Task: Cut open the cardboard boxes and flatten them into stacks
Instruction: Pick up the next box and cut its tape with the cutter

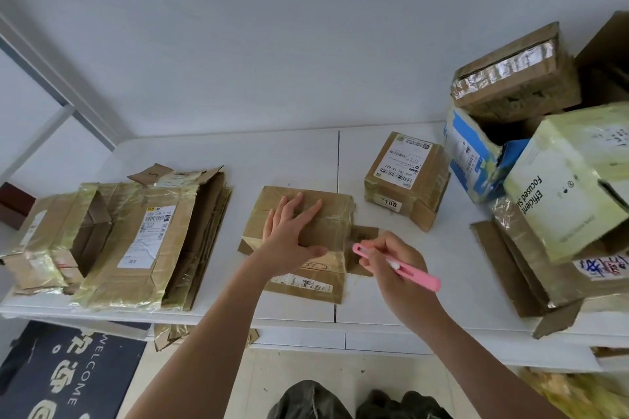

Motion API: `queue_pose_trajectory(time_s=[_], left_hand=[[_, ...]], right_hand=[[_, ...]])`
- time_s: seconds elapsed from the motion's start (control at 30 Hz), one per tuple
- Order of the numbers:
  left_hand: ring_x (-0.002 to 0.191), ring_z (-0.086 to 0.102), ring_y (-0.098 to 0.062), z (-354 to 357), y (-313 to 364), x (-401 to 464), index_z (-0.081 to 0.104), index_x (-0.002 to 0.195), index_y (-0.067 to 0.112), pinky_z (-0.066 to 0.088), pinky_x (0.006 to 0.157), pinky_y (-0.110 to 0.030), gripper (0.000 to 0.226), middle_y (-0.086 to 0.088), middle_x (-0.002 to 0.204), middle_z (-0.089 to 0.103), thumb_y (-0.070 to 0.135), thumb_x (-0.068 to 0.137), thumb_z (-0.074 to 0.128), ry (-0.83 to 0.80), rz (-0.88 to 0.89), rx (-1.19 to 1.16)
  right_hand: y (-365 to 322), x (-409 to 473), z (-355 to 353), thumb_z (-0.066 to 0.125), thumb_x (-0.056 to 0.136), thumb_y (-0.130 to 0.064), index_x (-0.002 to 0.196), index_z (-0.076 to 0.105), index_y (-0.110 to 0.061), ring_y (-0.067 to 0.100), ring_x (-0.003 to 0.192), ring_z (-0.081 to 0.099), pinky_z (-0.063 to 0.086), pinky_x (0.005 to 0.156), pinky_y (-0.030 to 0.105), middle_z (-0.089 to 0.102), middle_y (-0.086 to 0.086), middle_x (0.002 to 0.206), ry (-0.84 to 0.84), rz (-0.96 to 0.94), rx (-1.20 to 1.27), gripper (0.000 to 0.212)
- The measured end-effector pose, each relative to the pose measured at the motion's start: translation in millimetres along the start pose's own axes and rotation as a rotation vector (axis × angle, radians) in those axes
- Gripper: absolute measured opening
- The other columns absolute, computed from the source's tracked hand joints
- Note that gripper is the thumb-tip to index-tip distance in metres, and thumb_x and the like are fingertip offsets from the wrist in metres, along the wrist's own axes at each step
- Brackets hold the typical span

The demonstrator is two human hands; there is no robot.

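The left hand (289, 235) is pressing flat, fingers spread and released, on the flattened box (303, 241) lying at the middle of the desk (299, 156). The right hand (391, 262), just right of that box, is holding a pink cutter (396, 264) in a clenched, pen-like grip, its tip pointing at the box's right edge. To do this well, the person is probably best keeping the pressing hand clear of the blade's path and slicing along the taped seam away from the fingers. Left of the box, a stack of flattened boxes (143, 241) is waiting. Behind and right of it, a sealed labelled box (405, 177) is standing, and farther right a pile of uncut boxes (544, 160) is crowding the desk's edge, limiting elbow room.
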State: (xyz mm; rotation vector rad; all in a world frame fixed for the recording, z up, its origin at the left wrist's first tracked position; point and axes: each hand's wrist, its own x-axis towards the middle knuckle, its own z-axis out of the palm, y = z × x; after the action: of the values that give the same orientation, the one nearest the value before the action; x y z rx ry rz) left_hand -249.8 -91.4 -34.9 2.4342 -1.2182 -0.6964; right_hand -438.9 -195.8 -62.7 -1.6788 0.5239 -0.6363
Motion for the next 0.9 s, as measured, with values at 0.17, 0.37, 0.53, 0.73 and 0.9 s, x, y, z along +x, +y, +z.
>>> queue_pose_trajectory(time_s=[0.17, 0.37, 0.53, 0.73, 0.9], left_hand=[[0.150, -0.007, -0.018, 0, 3, -7, 0.040, 0.145, 0.040, -0.007, 0.122, -0.045, 0.058, 0.008, 0.161, 0.006, 0.039, 0.091, 0.063, 0.152, -0.058, -0.178], [0.141, 0.008, -0.037, 3, 2, -25, 0.019, 0.149, 0.025, 0.016, 0.117, -0.054, 0.097, -0.006, 0.151, 0.002, 0.076, 0.076, 0.058, 0.374, -0.539, -0.031], [0.124, 0.036, -0.042, -9, -5, -26, 0.023, 0.141, 0.007, 0.038, 0.105, -0.050, 0.072, -0.016, 0.140, 0.016, 0.045, 0.093, 0.060, 0.461, -0.721, -0.291], [0.142, 0.022, -0.038, -7, 17, -4, 0.004, 0.152, -0.002, 0.024, 0.117, -0.049, 0.117, -0.023, 0.153, 0.021, 0.080, 0.080, 0.047, 0.334, -0.747, -0.135], [0.145, 0.014, -0.034, -9, 26, 9, -0.008, 0.152, 0.002, 0.020, 0.117, -0.052, 0.133, -0.017, 0.157, 0.011, 0.066, 0.068, 0.073, 0.142, -0.637, -0.035]], right_hand=[[-4, 56, 1, 0.053, 0.098, -0.022, 0.096, 0.055, -0.009, 0.019, 0.093, 0.068, 0.058, 0.076, 0.035, 0.068, 0.006, 0.100, 0.112, -0.172, -0.026, 0.013], [10, 91, 29, 0.048, 0.101, -0.014, 0.103, 0.055, -0.004, 0.014, 0.090, 0.060, 0.051, 0.074, 0.024, 0.063, 0.006, 0.101, 0.031, -0.254, -0.264, 0.012], [15, 51, 40, 0.049, 0.100, -0.014, 0.100, 0.057, -0.001, 0.012, 0.071, 0.059, 0.046, 0.062, 0.021, 0.060, 0.006, 0.087, 0.095, -0.255, -0.196, 0.015], [8, 33, 32, 0.048, 0.101, -0.009, 0.106, 0.056, -0.005, 0.016, 0.065, 0.071, 0.055, 0.054, 0.028, 0.064, 0.007, 0.096, 0.095, -0.109, 0.050, 0.010], [9, 47, 10, 0.052, 0.100, -0.012, 0.106, 0.060, -0.009, 0.020, 0.078, 0.068, 0.054, 0.068, 0.025, 0.067, 0.001, 0.094, 0.194, -0.077, 0.079, 0.011]])
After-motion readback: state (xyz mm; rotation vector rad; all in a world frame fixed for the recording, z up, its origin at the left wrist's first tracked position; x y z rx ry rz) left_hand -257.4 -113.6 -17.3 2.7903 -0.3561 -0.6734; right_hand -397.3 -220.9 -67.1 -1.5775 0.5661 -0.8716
